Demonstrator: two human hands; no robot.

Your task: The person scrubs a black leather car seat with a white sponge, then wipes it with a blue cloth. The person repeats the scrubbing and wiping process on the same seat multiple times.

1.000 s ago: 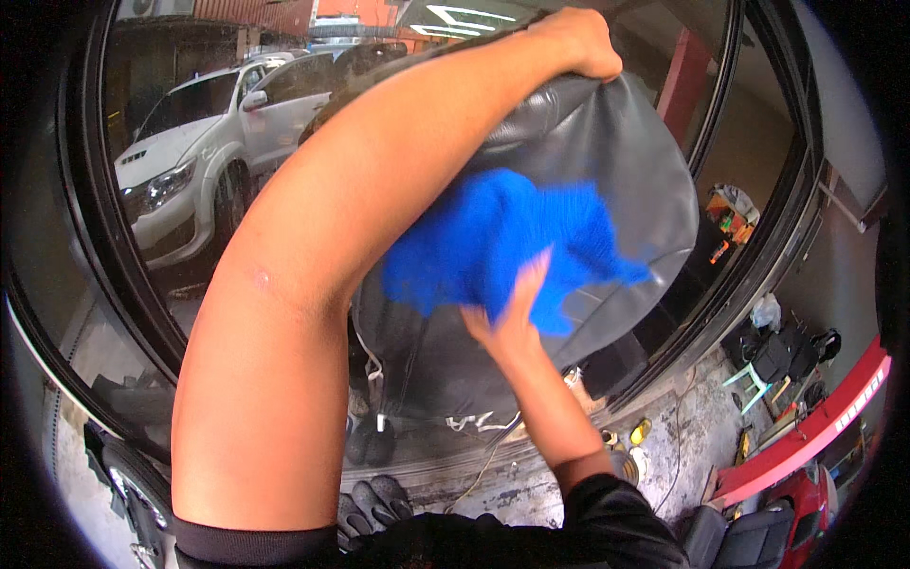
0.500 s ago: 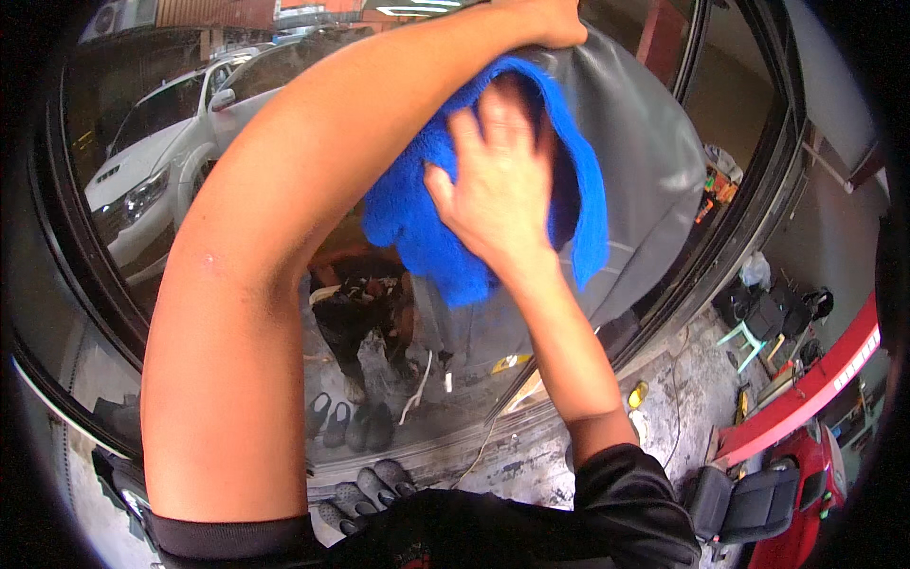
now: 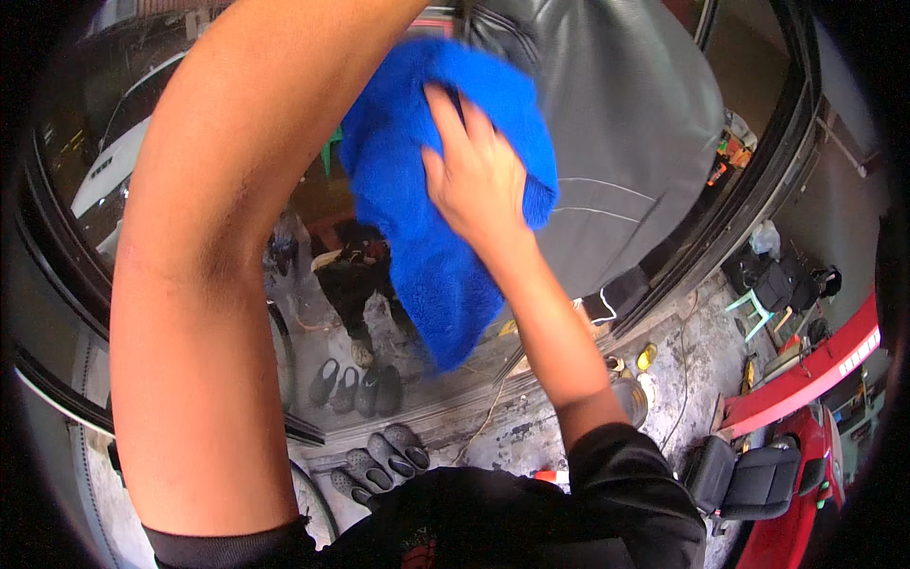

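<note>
My right hand [image 3: 482, 190] presses a blue microfiber cloth [image 3: 445, 284] toward a large glass pane [image 3: 308, 213] in a black frame. Its fingers are spread and partly tucked into the cloth's folds; one pointed end of the cloth hangs below the hand. My left arm [image 3: 204, 190] reaches up across the left side and leaves the picture at the top, so that hand is hidden. A dark grey, leather-like sheet [image 3: 626, 123] shows right of the cloth, creased, with two pale lines. Whether it lies behind the glass or is reflected, I cannot tell.
Grey clogs [image 3: 379, 465] lie on the floor near my body, mirrored in the glass. At the right are a black car seat [image 3: 749, 479], a red beam [image 3: 806, 370], a red car [image 3: 787, 531] and a pale green stool [image 3: 754, 315]. A white car [image 3: 109, 171] appears in the glass.
My right hand and the cloth have moved a little left and down, and the cloth's end hangs lower. The left arm has shifted up and left, taking its hand out of the picture.
</note>
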